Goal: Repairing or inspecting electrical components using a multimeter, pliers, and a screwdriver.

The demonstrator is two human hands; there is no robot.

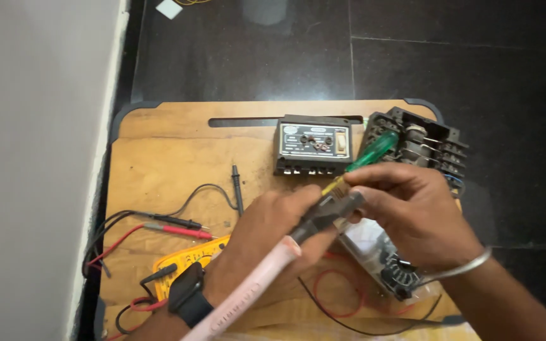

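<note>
My left hand (266,233) was wrapped around a pink-handled tool (257,287), its dark front end pointing up and to the right toward the middle of the wooden surface (159,158). My right hand (412,211) was closed on a screwdriver with a green handle (374,151), whose yellowish end sat between my fingertips right beside the dark tip of the pink tool. Under both hands lay a circuit board (387,262) in clear wrap, partly hidden by them. Behind the hands, at the far edge of the surface, stood a small black control box (313,146), and just right of it an open black housing (428,148) with metal parts inside. To the left lay a yellow multimeter (188,262), half covered by my left wrist, with its red probe (178,230) and black probe (237,186) spread over the wood.
</note>
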